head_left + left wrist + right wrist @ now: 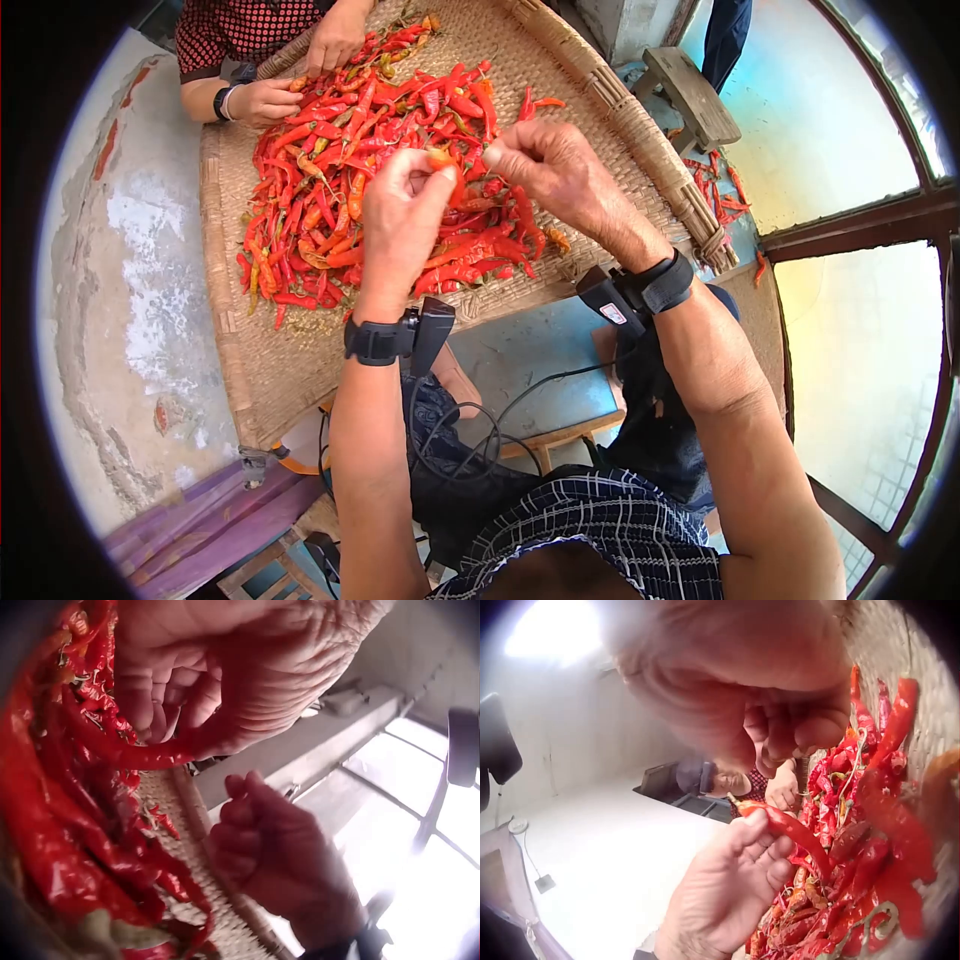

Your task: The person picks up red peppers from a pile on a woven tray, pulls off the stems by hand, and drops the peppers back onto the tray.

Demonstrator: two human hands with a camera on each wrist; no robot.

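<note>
My left hand [403, 215] pinches a red chili pepper [799, 834] between thumb and fingers, above the pile. The pepper's pale stem points up and away from the pile in the right wrist view, while its body curves down past the fingers. Close by on the right, my right hand [575, 185] hovers with curled fingers and the thumb near the index fingertip; nothing shows in its grasp. Beneath both hands spreads a heap of red chili peppers [330, 215], some wrinkled, a few orange or greenish. They lie on a large woven tray [290, 365].
Across the tray, another person's hands [265, 101] work at the heap's far edge. A wooden bench [690, 95] stands beyond the tray's raised rim, with more chili peppers [735, 190] on the floor. A wall [150, 250] bounds the left; cables [490, 440] hang below my wrists.
</note>
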